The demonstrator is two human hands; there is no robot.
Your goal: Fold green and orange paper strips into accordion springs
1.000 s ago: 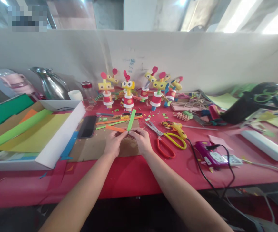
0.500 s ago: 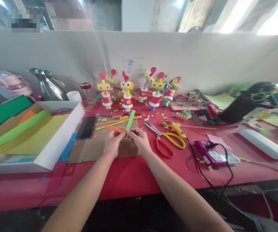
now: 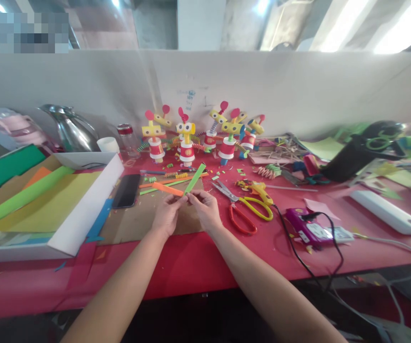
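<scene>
Over a brown cardboard sheet (image 3: pixel 127 226), my left hand (image 3: pixel 168 214) and my right hand (image 3: pixel 205 207) meet, fingertips pinched together. Between them are the joined ends of two paper strips. The orange paper strip (image 3: pixel 169 189) points left from the fingers, and the green paper strip (image 3: pixel 195 178) slants up and to the right. Where the strips cross is partly hidden by my fingers. More loose strips and small folded paper springs (image 3: pixel 181 176) lie just beyond. Scissors (image 3: pixel 243 205) with one red and one yellow handle lie right of my right hand.
Several paper-cup figures (image 3: pixel 187 151) stand at the back. A white box (image 3: pixel 84 205) of coloured paper and a phone (image 3: pixel 127 190) are on the left. Rightward lie a yellow glue gun (image 3: pixel 261 193), a purple power socket (image 3: pixel 307 231) with cords and a black container (image 3: pixel 355 155).
The green strip has tilted further to the right, and the orange strip has turned slightly. Both hands keep their pinch on the strips. The view has shifted slightly.
</scene>
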